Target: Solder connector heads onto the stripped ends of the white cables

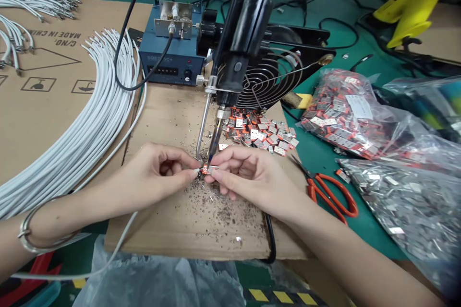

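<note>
My left hand (167, 170) is closed, thumb and forefinger pinching the wire end of a white cable (124, 235). Part of that cable is hidden beneath the hand and forearm. Between the thumb and fingers of my right hand (247, 172) is a small USB connector (206, 169), silver metal with orange plastic. The two pieces meet right under the tip of a mounted soldering iron (216, 136); whether the tip touches them I cannot tell. Beside the iron, a thin metal solder feed tube (203, 124) curves down to the same spot.
Loose USB connectors (257, 132) lie behind my right hand, near a black fan (264, 81). Orange-handled scissors (331, 196) and bags of metal parts (403, 211) are at right. A white cable bundle (86, 129) spreads left of the blue solder feeder (169, 57). Dark debris covers the cardboard (162, 230).
</note>
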Demonstrator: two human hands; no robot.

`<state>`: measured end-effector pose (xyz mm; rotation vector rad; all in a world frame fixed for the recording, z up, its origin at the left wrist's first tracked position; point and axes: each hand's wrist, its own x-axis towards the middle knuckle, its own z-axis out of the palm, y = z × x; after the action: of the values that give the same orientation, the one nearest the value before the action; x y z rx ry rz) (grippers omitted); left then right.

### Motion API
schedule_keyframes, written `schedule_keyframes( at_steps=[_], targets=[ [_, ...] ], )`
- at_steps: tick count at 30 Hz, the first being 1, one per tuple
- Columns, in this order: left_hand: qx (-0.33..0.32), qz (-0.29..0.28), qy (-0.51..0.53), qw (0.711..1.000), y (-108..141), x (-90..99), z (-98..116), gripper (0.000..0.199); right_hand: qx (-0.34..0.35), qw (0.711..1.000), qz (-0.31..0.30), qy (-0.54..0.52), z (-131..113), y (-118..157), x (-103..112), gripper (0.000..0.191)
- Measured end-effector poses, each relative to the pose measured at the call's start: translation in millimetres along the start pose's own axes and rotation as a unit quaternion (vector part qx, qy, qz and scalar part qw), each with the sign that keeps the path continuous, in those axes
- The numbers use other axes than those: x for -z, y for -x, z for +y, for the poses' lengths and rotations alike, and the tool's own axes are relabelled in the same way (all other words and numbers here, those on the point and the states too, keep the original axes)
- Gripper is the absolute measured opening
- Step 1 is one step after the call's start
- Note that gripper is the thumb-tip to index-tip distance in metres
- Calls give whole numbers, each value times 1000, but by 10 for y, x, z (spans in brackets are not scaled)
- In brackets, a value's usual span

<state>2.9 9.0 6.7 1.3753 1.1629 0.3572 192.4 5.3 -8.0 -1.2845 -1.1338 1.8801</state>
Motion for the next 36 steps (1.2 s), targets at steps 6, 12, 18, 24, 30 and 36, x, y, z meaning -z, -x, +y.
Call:
schedule_keyframes(
  at_steps=[6, 12, 18, 24, 30, 36],
  targets=[
    [6, 1, 18, 1000, -8, -4, 42, 14, -2, 1000, -3, -3, -21, 16, 35, 17],
    [-1, 9, 41, 999, -6, -9, 39, 13, 17, 1000, -5, -13, -13, 17, 28, 15],
    [-10, 12, 41, 999, -6, -17, 44, 11, 35, 999, -20, -28, -9, 3, 41, 13],
    [-28, 15, 46, 998, 2, -17, 17, 10, 38, 999, -18, -21, -5, 6, 47, 14],
    [-25, 16, 29, 999, 7, -6, 33, 11, 40, 998, -24, -33, -5, 9, 42, 15],
    [-20, 20, 0, 1000, -10, -6, 29, 13, 33, 999, -6, -18, -6, -7, 21, 19]
  ],
)
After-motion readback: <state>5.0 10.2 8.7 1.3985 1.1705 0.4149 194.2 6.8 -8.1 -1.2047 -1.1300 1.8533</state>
